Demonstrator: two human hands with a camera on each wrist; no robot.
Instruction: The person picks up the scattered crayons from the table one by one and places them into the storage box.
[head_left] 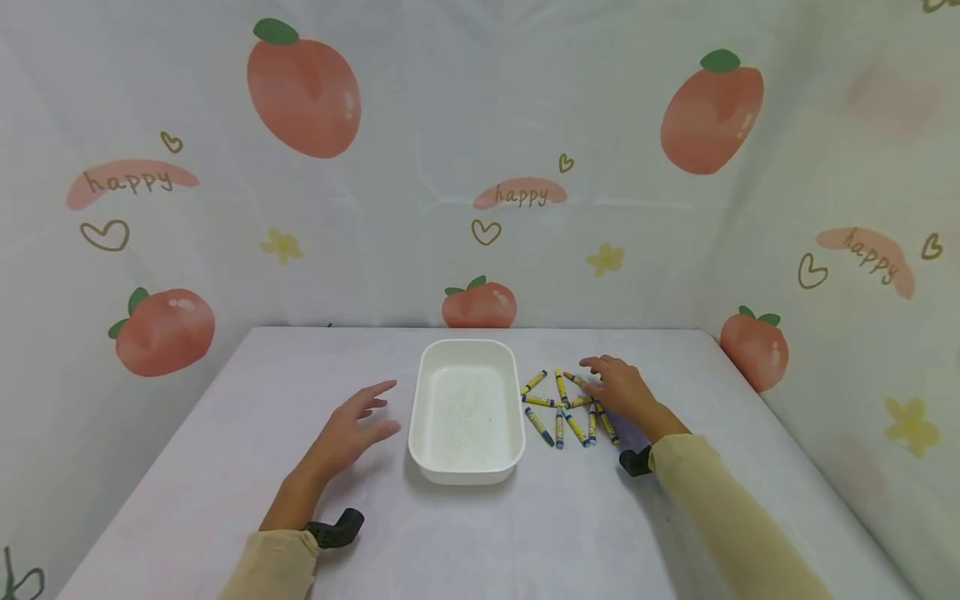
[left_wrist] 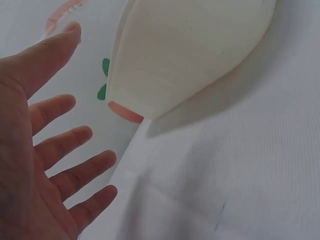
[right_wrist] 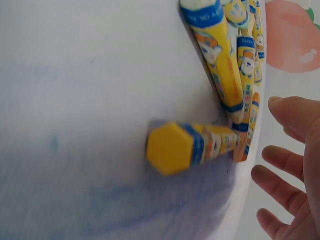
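Several oil pastels [head_left: 559, 387] in yellow wrappers with blue bands lie loosely on the table, right of a white rectangular tray [head_left: 467, 478]. Over their far right side hovers my right hand [head_left: 621, 390], fingers extended and holding nothing. Close up in the right wrist view, one oil pastel [right_wrist: 170, 148] shows its yellow hexagonal end; the right hand [right_wrist: 295, 185] is beyond it, fingers spread. Left of the tray, my left hand [head_left: 348, 433] is apart from it, fingers spread. The left wrist view shows that hand [left_wrist: 30, 165] with nothing in it, beside the tray's wall [left_wrist: 190, 45].
A white cloth covers the table [head_left: 480, 542]. Behind it and at both sides hangs a white curtain [head_left: 420, 242] printed with fruit and hearts. Each wrist carries a black strap-on camera [head_left: 337, 528]. Faint blue marks stain the cloth in the right wrist view.
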